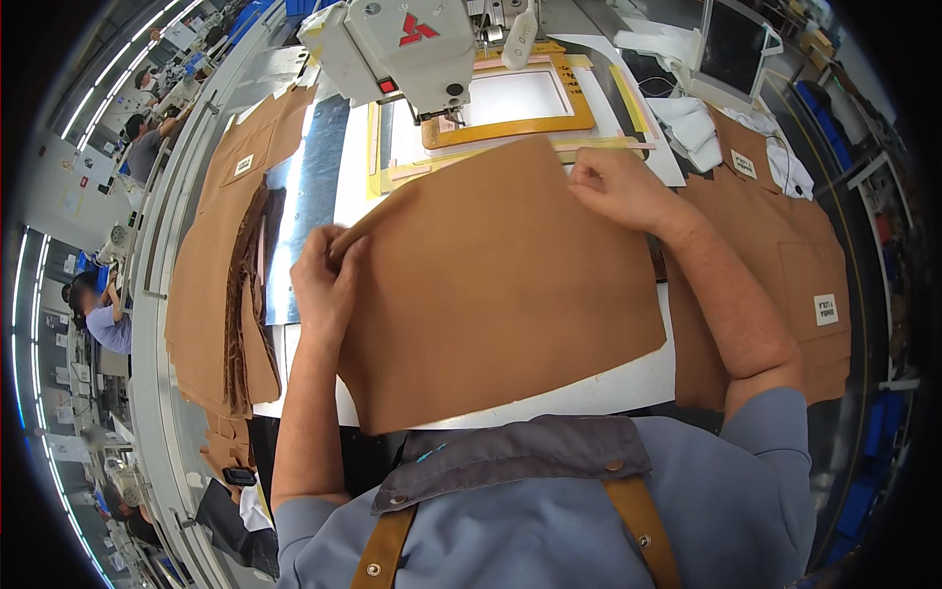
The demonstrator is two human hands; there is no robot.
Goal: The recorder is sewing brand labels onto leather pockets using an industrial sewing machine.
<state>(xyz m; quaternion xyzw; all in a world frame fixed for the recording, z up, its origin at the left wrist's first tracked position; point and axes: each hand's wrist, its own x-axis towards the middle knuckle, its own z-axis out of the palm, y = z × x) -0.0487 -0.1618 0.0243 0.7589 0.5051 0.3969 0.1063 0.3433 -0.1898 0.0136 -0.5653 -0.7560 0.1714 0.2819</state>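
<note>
Panel of brown fabric (500, 285) spreads before me in the head view, tilted, just short of the sewing machine head (417, 54) and the amber frame (579, 103) below it. Left hand (329, 280): thumb and fingers pinched narrow on the panel's left edge, where the cloth curls over. Right hand (628, 191): fingers bent in, almost closed, at the upper right edge; I cannot tell whether cloth is caught between the tips.

Hard to make out: left fingertips, slightly blurred and partly behind the curl. The panel hides most of the white surface (549, 398) beneath; I get only strips of it along the near edge and sides. Machine head is cut off at the top of my view. Brown stack (211, 285) sits left; brown pieces (756, 265) lie right, partly behind the right forearm. Far-left co-workers (106, 322) read small and soft.
</note>
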